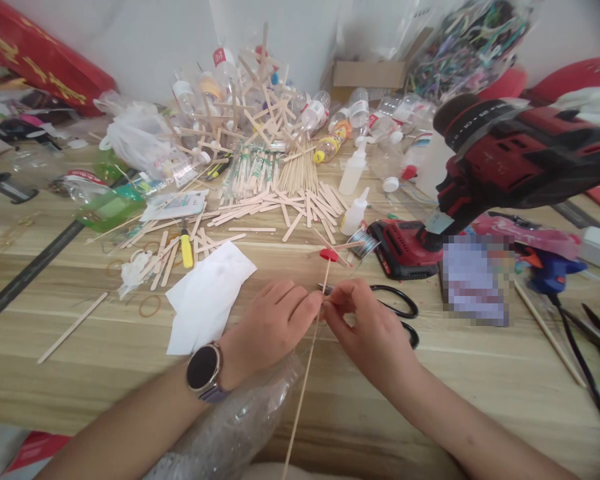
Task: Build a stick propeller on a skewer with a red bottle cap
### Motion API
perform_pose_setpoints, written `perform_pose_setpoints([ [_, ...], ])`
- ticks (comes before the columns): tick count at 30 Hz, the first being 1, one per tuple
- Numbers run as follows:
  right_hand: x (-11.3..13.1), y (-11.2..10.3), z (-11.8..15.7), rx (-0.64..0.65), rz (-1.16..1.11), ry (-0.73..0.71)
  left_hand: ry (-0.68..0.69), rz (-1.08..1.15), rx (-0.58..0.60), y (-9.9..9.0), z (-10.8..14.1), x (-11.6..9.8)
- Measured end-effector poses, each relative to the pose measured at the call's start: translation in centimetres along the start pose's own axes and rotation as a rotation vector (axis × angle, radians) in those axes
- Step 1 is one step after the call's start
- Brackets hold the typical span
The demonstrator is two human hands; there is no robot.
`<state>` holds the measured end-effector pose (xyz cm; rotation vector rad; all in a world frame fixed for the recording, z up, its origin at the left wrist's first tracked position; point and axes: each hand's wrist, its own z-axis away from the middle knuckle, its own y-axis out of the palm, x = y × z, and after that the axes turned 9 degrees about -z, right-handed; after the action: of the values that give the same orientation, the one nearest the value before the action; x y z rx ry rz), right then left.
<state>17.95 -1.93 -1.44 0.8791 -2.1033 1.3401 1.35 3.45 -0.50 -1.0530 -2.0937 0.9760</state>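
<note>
A thin bamboo skewer [303, 390] slants up from the bottom edge between my hands. A red bottle cap [329, 255] sits near its top end. My left hand [280, 317], with a watch on the wrist, is closed on the skewer below the cap. Meeting it there, my right hand [367, 327] pinches with thumb and forefinger at the same spot; its exact contact is partly hidden. Scissors [414, 309] with black handles lie behind my right hand, partly covered. Under my left forearm lies a clear plastic bottle [235, 427].
A red cordless drill [510, 157] stands at the right, near a blue glue gun [555, 272]. White paper [210, 297] lies left of my hands. Further back are loose craft sticks [255, 210], glue bottles [354, 170], a yellow-handled screwdriver [186, 250] and several plastic bottles.
</note>
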Motion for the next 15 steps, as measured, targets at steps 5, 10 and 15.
perform_pose_setpoints([
  [5, 0.00, 0.08, -0.10, -0.002, 0.017, -0.013, 0.028, 0.006, -0.020, -0.09, -0.01, -0.03],
  [10, -0.14, 0.18, -0.11, -0.015, 0.031, -0.052, 0.034, 0.002, -0.027, 0.07, 0.07, -0.03],
  [15, -0.28, 0.38, 0.22, 0.018, 0.116, -0.160, -0.009, 0.051, 0.029, 0.29, 0.10, -0.07],
])
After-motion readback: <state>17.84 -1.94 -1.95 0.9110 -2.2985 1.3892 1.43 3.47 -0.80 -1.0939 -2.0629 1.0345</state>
